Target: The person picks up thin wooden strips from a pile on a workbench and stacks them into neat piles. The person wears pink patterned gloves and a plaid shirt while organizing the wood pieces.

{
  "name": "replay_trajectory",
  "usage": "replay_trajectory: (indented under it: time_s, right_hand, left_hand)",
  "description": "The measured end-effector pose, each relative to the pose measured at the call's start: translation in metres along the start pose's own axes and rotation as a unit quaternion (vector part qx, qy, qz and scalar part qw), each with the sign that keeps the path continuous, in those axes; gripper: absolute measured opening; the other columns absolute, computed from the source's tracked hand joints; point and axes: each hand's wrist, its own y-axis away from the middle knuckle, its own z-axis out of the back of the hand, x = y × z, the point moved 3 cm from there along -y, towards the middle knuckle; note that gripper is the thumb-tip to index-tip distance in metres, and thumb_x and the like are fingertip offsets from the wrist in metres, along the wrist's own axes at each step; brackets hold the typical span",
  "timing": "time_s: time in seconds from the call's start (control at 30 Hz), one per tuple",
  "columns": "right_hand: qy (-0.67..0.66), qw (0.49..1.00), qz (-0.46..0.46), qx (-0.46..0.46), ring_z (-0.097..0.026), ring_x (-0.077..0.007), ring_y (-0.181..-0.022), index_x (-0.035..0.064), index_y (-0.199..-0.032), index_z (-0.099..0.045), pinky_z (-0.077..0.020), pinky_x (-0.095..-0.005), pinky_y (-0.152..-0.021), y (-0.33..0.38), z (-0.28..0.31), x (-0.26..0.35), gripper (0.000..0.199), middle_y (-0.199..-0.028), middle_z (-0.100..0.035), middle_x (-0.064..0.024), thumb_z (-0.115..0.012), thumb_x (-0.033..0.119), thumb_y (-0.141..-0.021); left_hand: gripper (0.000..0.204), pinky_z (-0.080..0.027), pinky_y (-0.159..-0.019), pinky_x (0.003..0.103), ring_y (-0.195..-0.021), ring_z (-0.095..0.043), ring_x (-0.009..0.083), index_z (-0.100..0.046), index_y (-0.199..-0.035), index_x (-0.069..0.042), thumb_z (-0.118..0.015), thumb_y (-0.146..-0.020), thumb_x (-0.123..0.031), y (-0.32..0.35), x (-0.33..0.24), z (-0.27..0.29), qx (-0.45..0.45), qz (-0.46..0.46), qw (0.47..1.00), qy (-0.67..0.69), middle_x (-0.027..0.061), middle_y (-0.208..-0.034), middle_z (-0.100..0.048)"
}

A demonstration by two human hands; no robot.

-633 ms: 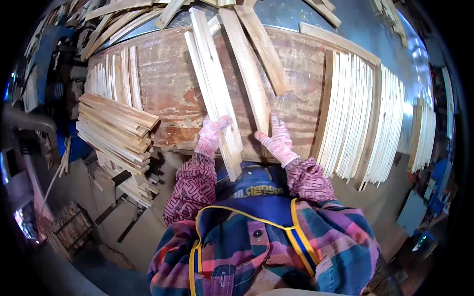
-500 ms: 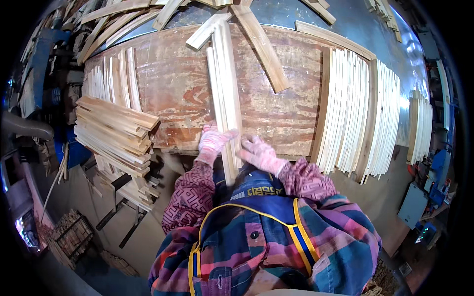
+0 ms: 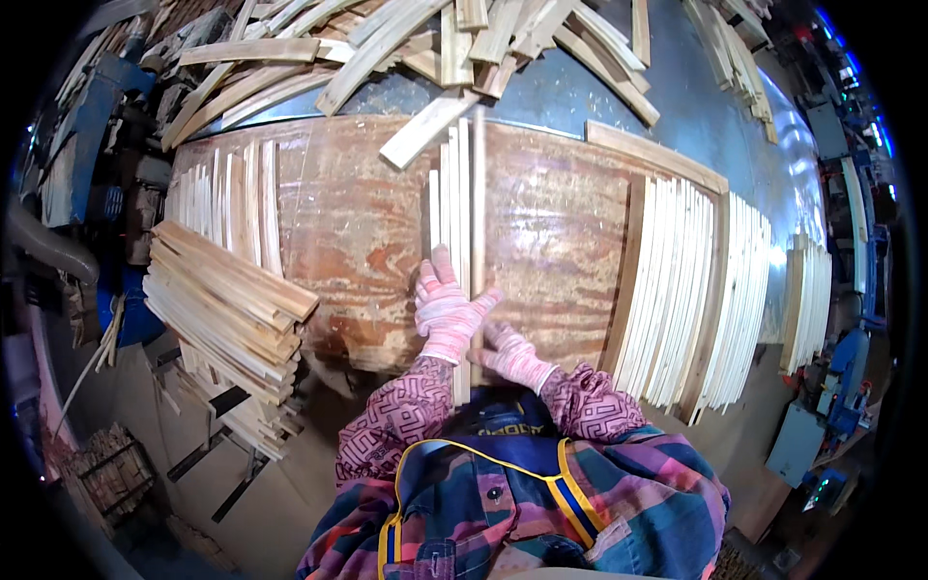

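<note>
Several narrow wooden strips (image 3: 448,208) lie side by side, lengthwise to me, on the middle of a worn plywood board (image 3: 358,242). My left hand (image 3: 449,307), in a pink and white knit glove, lies across them, its thumb reaching over to the right side. Lower down, my right hand (image 3: 514,358), gloved alike, has its fingers around the near part of the rightmost strip (image 3: 478,193), which sits slightly apart from the others. Some right fingertips are hidden by the strip and the left hand. The strips' near ends reach my apron.
A jumbled heap of planks (image 3: 387,43) covers the far metal table; one pale plank (image 3: 425,130) juts onto the board. Rows of strips (image 3: 677,290) stand at right, with a plank (image 3: 657,159) behind. At left are more strips (image 3: 222,198) and a stack (image 3: 222,300).
The view has tilted farther up. My left hand has slid over the strips, and my right hand has closed in against them. The slanted plank right of them no longer lies on the board.
</note>
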Motion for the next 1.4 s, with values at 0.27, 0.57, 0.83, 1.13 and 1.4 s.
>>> replay_trajectory:
  time_s: [0.27, 0.57, 0.83, 1.13, 1.4]
  right_hand:
    - [-0.377, 0.888, 0.034, -0.26, -0.065, -0.0224, -0.093, -0.0028, -0.139, -0.051, -0.054, -0.0328, -0.088, -0.227, 0.301, 0.024, 0.062, -0.115, -0.068, -0.0157, -0.068, 0.036, -0.094]
    - [-0.749, 0.64, 0.067, -0.16, -0.062, -0.0297, -0.103, 0.0118, -0.121, -0.065, -0.0537, -0.0485, -0.084, -0.372, 0.317, 0.049, 0.04, -0.112, -0.066, -0.0093, -0.078, 0.029, -0.087]
    - [-0.644, 0.679, 0.074, -0.345, -0.068, -0.0326, -0.106, 0.0068, -0.133, -0.056, -0.0609, -0.0466, -0.081, -0.264, 0.358, -0.009, 0.048, -0.123, -0.065, -0.0152, -0.071, 0.024, -0.09]
    - [-0.399, 0.848, 0.01, -0.348, -0.07, -0.0256, -0.088, 0.0082, -0.106, -0.074, -0.0562, -0.0352, -0.076, -0.087, 0.202, -0.135, 0.024, -0.103, -0.072, -0.0092, -0.071, 0.026, -0.091]
    - [-0.136, 0.863, -0.208, -0.44, -0.048, -0.038, -0.137, -0.0031, -0.156, -0.027, -0.0406, -0.0418, -0.114, 0.016, 0.188, -0.103, 0.09, -0.15, -0.045, -0.0268, -0.076, 0.03, -0.088]
  left_hand:
    - [0.107, -0.035, -0.113, 0.049, -0.134, -0.041, 0.0437, -0.025, -0.159, -0.014, -0.079, -0.074, -0.052, -0.031, -0.002, -0.003, -0.035, -0.031, 0.998, -0.051, 0.0267, -0.155, -0.03]
    - [0.08, -0.036, -0.114, 0.046, -0.135, -0.045, 0.0419, -0.039, -0.149, 0.001, -0.071, -0.086, -0.039, -0.336, -0.009, 0.188, -0.245, -0.059, 0.956, -0.15, 0.0269, -0.144, -0.05]
    - [0.099, -0.045, -0.107, 0.044, -0.125, -0.055, 0.0364, -0.021, -0.161, -0.022, -0.079, -0.081, -0.03, -0.42, -0.049, 0.206, -0.174, 0.008, 0.963, -0.206, 0.0205, -0.133, -0.057]
    - [0.086, -0.054, -0.083, 0.047, -0.096, -0.063, 0.0363, -0.039, -0.154, -0.033, -0.073, -0.075, -0.023, -0.189, 0.047, 0.113, -0.134, -0.134, 0.957, -0.22, 0.0158, -0.103, -0.062]
    - [0.093, -0.052, -0.093, 0.046, -0.105, -0.062, 0.0375, -0.036, -0.155, -0.041, -0.074, -0.073, -0.018, 0.03, 0.194, 0.032, 0.038, 0.011, 0.992, -0.124, 0.0163, -0.118, -0.061]
